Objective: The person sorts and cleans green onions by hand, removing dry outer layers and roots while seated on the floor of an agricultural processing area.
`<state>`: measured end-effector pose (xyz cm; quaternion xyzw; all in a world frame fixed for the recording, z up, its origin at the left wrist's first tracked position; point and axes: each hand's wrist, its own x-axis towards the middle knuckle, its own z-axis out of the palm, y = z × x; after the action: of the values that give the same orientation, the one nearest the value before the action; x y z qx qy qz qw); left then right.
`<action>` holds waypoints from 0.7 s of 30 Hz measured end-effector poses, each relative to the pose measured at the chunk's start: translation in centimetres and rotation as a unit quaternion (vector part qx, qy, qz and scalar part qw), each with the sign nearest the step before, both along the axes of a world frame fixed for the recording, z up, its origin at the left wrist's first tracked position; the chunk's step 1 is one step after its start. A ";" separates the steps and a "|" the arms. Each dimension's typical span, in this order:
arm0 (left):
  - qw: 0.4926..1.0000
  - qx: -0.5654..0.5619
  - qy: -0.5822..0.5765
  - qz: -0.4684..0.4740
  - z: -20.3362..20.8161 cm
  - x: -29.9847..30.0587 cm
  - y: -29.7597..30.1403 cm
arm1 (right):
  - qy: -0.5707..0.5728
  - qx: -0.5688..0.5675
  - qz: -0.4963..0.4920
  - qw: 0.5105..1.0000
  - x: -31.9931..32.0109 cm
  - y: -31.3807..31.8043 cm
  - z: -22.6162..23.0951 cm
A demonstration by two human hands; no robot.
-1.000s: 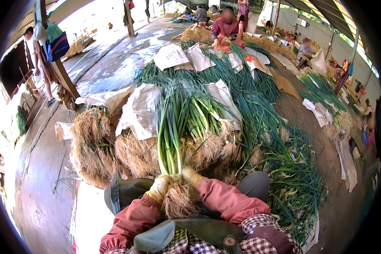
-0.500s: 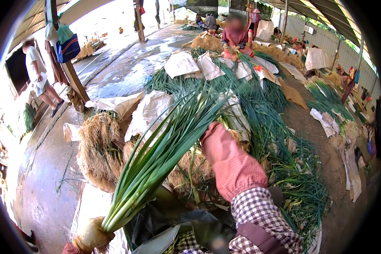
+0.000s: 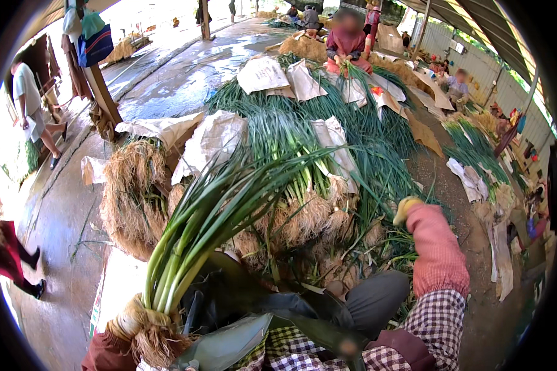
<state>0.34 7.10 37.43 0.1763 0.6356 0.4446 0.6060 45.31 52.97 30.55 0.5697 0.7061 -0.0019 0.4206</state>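
My left hand (image 3: pixel 141 318), in a tan glove, is closed round the white stalks of a bunch of green onions (image 3: pixel 195 229). Shaggy brown roots hang below that fist, while the long green leaves fan up and to the right. Out to the right is my right hand (image 3: pixel 407 211) in a yellowish glove, below a pink sleeve cover. It hovers over or touches loose green leaves (image 3: pixel 408 247); its fingers are too hidden to read. Rooted green onions (image 3: pixel 309 213) lie in a heap in front of me, roots toward me.
White sacks (image 3: pixel 213 145) and a root-covered bundle (image 3: pixel 133 198) lie at the left. Beyond the heap sits a person (image 3: pixel 345 46) among more onions. Two people walk on the wet concrete floor (image 3: pixel 62 247) at left. A wooden post (image 3: pixel 102 93) carries hanging bags.
My right hand has moved from the bunch's leaves out to the right and nearer. The held bunch now stands more upright, its roots showing. A person in red has appeared at the left edge.
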 end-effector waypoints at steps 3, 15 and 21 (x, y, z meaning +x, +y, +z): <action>0.996 0.077 -0.025 -0.030 2.0 0.6 1.8 | 0.192 -0.200 0.101 0.955 -4.9 -4.4 -4.7; 0.897 0.284 -0.166 -0.294 -0.7 7.6 15.7 | 0.810 -0.570 -0.113 -0.081 -25.3 -17.4 3.5; 0.930 0.173 -0.190 -0.264 -0.9 12.0 20.0 | 0.875 -0.402 -0.248 -0.110 -20.6 -12.2 3.4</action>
<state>12.31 27.13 36.50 0.3521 0.3526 0.3969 0.7709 24.76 40.79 33.95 0.0582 -0.1481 0.8860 0.4356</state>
